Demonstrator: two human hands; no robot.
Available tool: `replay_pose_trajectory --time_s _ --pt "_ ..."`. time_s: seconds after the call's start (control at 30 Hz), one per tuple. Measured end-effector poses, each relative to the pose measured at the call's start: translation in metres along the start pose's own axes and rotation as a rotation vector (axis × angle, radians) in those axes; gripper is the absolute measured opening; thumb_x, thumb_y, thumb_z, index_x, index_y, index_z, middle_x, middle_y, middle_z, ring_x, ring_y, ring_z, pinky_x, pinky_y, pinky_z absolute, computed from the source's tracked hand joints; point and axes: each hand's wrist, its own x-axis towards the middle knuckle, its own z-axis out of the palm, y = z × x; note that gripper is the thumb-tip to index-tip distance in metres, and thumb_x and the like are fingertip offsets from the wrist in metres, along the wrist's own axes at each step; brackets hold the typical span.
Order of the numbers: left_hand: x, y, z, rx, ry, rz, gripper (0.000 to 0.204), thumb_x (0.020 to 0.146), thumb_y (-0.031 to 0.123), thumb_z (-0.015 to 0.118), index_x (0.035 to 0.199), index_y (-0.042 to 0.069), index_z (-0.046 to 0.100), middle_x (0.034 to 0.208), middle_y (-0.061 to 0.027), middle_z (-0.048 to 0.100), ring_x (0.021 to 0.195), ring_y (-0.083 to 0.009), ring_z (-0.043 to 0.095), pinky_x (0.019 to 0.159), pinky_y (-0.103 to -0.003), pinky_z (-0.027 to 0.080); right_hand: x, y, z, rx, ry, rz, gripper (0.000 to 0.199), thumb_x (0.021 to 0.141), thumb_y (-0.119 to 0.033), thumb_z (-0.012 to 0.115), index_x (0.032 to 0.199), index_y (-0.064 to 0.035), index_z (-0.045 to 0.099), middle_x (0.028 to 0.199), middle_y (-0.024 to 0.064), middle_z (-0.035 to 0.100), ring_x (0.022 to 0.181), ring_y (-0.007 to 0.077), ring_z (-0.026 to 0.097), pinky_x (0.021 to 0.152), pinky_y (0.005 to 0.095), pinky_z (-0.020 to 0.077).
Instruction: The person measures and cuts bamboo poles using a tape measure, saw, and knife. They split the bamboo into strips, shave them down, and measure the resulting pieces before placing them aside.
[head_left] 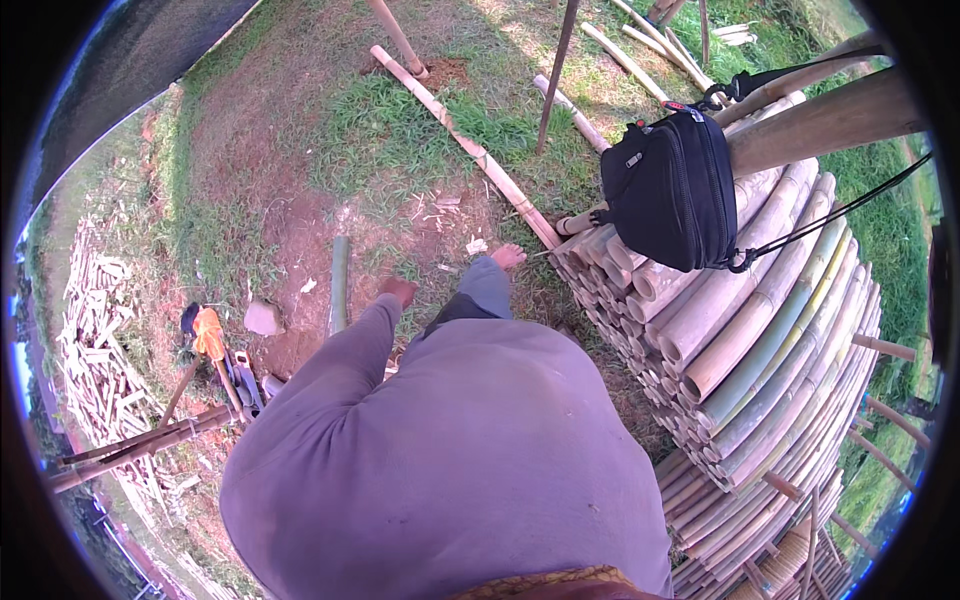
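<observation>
My left arm reaches forward and down in a purple-grey sleeve, and my left hand (398,290) is low over the ground. That hand is small and shaded; its fingers cannot be made out, nor whether it holds anything. Just left of it lies a short green bamboo piece (340,285). My right hand does not show; my shirt (480,430) covers much of the lower picture. A bare foot (508,255) sticks out beyond a blue-grey trouser leg. Pale bamboo chips (477,246) lie on the soil near the foot.
At right rises a big stack of bamboo poles (725,375), with a black bag (670,190) hanging above it. A long bamboo pole (465,145) crosses the grass ahead. Leftward are a stone (263,318), an orange cloth (208,333), a bamboo rail (150,445) and split bamboo (100,350).
</observation>
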Motion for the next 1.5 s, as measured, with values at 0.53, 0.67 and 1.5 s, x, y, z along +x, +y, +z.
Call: replay_pose_trajectory --time_s 0.53,0.67,1.5 --pt "-0.094 -0.036 0.075 -0.768 0.007 -0.330 0.038 0.099 0.035 0.050 0.109 0.007 0.074 0.112 -0.0208 0.072 0.106 -0.0390 0.069 0.093 -0.050 0.054 0.117 -0.253 -0.029 -0.517 -0.184 -0.413 0.043 0.089 -0.035 0.068 0.120 -0.0063 0.072 0.122 0.0202 0.072 0.117 0.0371 0.067 0.102 0.0423 0.0516" --pt "-0.070 -0.149 0.093 -0.668 0.053 -0.152 0.037 0.102 0.031 0.046 0.113 0.011 0.075 0.114 -0.0157 0.073 0.106 -0.0377 0.069 0.094 -0.049 0.054 0.118 -0.343 0.009 -0.376 -0.009 -0.503 0.040 0.090 -0.034 0.067 0.117 -0.0052 0.073 0.117 0.0207 0.073 0.112 0.0365 0.068 0.099 0.0422 0.0528" --pt "-0.100 -0.249 -0.049 -1.562 0.188 -1.133 0.020 0.094 0.018 0.068 0.108 0.003 0.067 0.083 -0.0044 0.066 0.067 -0.0143 0.062 0.055 -0.029 0.050 0.302 -0.909 -0.303 0.835 0.232 -0.708 0.058 0.089 -0.044 0.080 0.125 -0.0003 0.067 0.114 0.0165 0.073 0.109 0.0285 0.067 0.098 0.0404 0.0461"
